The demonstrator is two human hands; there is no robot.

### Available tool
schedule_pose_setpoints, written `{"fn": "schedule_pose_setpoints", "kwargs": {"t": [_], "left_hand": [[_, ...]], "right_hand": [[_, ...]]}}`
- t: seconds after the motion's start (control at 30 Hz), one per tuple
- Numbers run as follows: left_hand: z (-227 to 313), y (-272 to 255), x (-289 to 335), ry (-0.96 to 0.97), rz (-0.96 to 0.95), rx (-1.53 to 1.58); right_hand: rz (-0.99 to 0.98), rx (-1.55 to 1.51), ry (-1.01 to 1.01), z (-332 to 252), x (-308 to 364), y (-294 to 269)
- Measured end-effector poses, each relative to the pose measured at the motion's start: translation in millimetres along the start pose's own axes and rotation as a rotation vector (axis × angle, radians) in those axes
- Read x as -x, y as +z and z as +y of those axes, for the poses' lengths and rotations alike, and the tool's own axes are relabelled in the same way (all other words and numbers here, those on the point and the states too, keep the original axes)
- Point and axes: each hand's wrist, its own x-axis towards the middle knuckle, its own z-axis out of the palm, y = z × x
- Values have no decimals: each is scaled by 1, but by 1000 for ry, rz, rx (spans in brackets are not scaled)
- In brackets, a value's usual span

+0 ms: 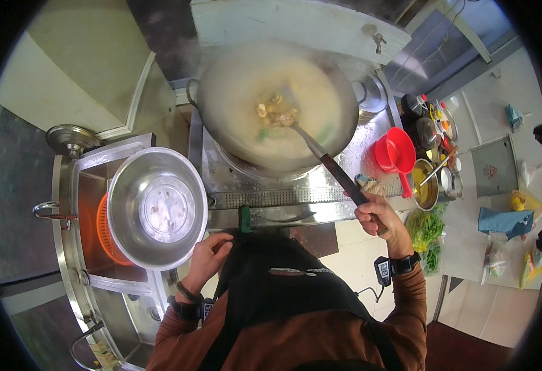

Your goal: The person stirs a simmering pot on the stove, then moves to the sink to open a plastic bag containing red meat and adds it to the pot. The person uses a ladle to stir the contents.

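Note:
My right hand [376,216] is wrapped round the dark handle of a long wok spatula [311,143]. Its head reaches into a big wok [209,114] on the stove, where brown chunks of food [277,113] and some green pieces show through steam and pale, cloudy liquid. Steam blurs the spatula's head. Down by the black apron, my left hand [209,256] has its fingers curled in towards the thumb; whatever they may hold is hidden. Close beside that hand stands a wide metal basin [190,185], with nothing but a little wetness visible inside.
The basin rests over a steel sink [88,216] containing an orange basket [102,232]. Right of the wok are a red plastic scoop [401,154], a metal pot of yellow liquid [428,195] and several seasoning bottles [431,120]. Leafy greens [425,229] lie nearer.

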Motion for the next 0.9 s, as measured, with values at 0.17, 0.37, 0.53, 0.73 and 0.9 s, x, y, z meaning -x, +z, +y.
{"fn": "schedule_pose_setpoints", "kwargs": {"t": [0.17,0.37,0.53,0.73,0.9], "left_hand": [[-3,6,0,15,-17,64],[-5,12,5,9,-18,90],[-5,16,11,30,14,86],[-8,20,18,36,51,58],[-9,24,20,57,83,68]], "right_hand": [[40,19,-28,7,14,-1],[88,84,-53,7,23,-4],[137,240,-134,2,22,-7],[373,602,-305,-21,14,-5],[550,875,-394,-55,5,-8]]}}
